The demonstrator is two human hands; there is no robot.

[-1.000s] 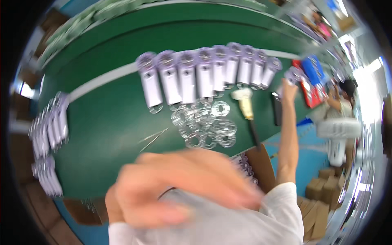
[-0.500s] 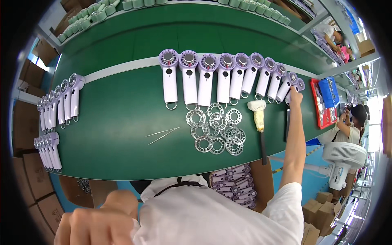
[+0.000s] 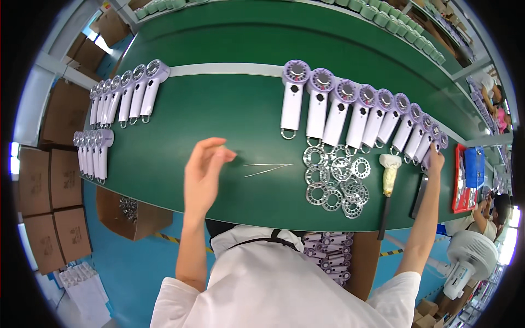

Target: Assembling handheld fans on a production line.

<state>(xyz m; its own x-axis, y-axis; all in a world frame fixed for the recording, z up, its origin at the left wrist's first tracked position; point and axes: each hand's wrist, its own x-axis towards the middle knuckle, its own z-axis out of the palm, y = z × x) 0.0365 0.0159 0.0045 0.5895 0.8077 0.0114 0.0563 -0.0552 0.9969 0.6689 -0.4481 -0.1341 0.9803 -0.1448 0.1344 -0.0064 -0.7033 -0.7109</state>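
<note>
Above the green table [image 3: 180,188] my left hand [image 3: 201,172] is raised, fingers loosely bent and apart, with nothing visible in it. Nearest to it lie thin metal tweezers [image 3: 268,165], their tips spread. Far to the right, my right hand [image 3: 436,162] is closed at the handle of the last handheld fan [image 3: 425,157] in a row; my fingers partly hide it. The other lilac-and-white fans [image 3: 292,104] lie side by side along a pale strip, their wire loops towards me. Below the row is a loose pile of clear ring-shaped covers [image 3: 332,175].
A brush-like tool with wrapped head [image 3: 390,172] and a dark flat object [image 3: 420,197] lie near my right forearm. Beyond are red [image 3: 459,188] and blue [image 3: 474,167] trays. More fans [image 3: 126,95] line the left end. Cartons [image 3: 139,218] and a white floor fan [image 3: 473,257] stand below.
My left hand has gone from low and close in front up over the table. My right hand stays at the row's last fan. The whole view has shifted, so the table things appear farther right.
</note>
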